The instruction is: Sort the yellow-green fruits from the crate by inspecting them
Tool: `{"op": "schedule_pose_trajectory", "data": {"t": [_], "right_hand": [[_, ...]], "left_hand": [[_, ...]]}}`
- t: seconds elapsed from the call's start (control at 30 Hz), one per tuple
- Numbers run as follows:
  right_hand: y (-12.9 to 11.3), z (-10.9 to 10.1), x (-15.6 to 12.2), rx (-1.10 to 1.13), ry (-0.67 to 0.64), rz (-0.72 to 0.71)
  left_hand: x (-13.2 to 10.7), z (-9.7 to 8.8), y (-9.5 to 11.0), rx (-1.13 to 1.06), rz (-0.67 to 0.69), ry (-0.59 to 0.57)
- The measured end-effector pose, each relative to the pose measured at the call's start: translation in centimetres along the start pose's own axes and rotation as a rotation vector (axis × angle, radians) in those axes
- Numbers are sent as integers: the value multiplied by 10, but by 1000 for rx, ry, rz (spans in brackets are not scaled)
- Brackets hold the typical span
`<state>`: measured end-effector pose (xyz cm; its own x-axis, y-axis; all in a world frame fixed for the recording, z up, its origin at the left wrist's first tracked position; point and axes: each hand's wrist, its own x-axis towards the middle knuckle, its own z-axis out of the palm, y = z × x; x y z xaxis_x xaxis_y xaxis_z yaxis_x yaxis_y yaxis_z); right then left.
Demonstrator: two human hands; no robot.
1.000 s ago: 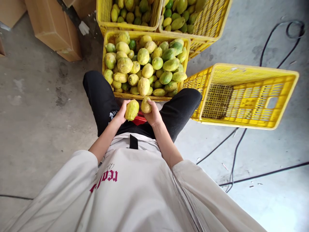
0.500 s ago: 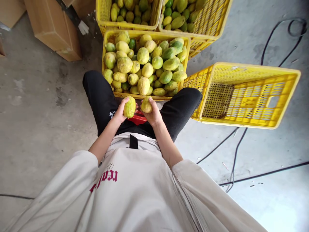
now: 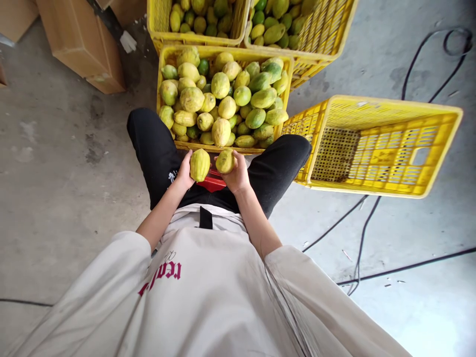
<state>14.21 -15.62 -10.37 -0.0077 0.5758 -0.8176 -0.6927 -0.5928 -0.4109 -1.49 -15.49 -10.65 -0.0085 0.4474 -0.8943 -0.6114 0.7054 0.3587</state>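
Observation:
My left hand (image 3: 185,172) is closed on the side of a ribbed yellow-green fruit (image 3: 200,165), which looks like a large lemon or small papaya. In my right hand (image 3: 238,173) is a rounder fruit of the same sort (image 3: 225,161), its blunt end facing up. The two fruits are held apart above my lap, between my knees. Just beyond them stands a yellow plastic crate (image 3: 226,148), heaped with yellow and green fruits. Something red (image 3: 211,181) shows below my hands; most of it is hidden.
Behind the near crate are two more yellow crates, left (image 3: 197,38) and right (image 3: 330,49), with fruit inside. A yellow crate (image 3: 394,191) tilts open at my right. Cardboard boxes (image 3: 80,47) stand at the far left. Black cables (image 3: 360,248) lie across the floor.
The fruit in my right hand has turned and tipped, with my fingers lower on it. The left fruit has turned slightly. The crates have not moved.

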Motion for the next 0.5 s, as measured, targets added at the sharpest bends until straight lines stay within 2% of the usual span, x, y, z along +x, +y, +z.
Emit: {"op": "schedule_pose_trajectory", "data": {"t": [0.17,0.33,0.5], "right_hand": [[3,0,-2,0,27,-52],[1,-6,5,-54,35,63],[0,-9,11,-48,43,89]], "left_hand": [[-4,-1,3,-19,4,-11],[-7,2,5,-21,52,43],[-7,4,6,-26,22,70]]}}
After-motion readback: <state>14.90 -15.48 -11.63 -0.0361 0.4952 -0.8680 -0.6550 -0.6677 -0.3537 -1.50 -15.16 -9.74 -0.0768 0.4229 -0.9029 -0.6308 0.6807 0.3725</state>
